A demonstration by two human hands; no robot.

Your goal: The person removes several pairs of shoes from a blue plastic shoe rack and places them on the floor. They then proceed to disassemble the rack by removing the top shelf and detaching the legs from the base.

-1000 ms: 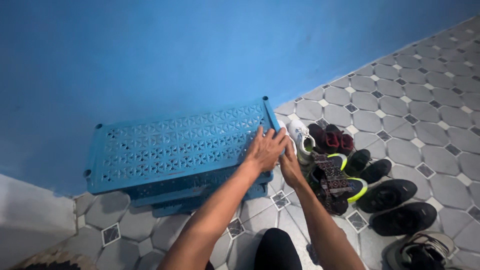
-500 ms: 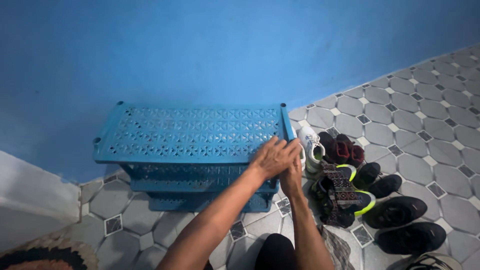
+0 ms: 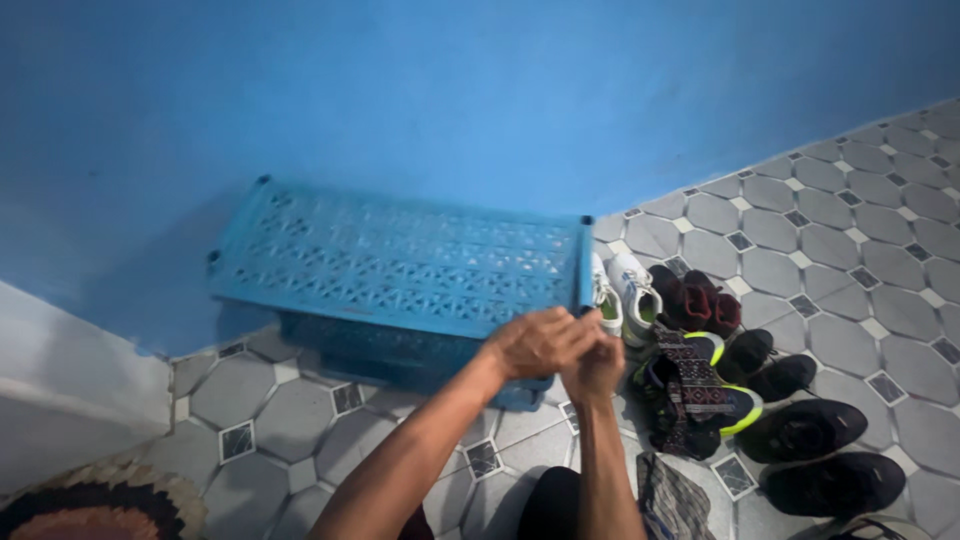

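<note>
At front right corner of blue plastic shoe rack [image 3: 400,265]: left hand [image 3: 540,342] and right hand [image 3: 595,368] closed together on corner edge. Rack now swung askew from blue wall [image 3: 450,90]; repositioning underway. Shoes [image 3: 700,350] just right of rack.

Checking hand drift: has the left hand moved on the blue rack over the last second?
Yes. The left hand slid off the blue rack's top panel toward its near right corner, meeting the right hand.
</note>
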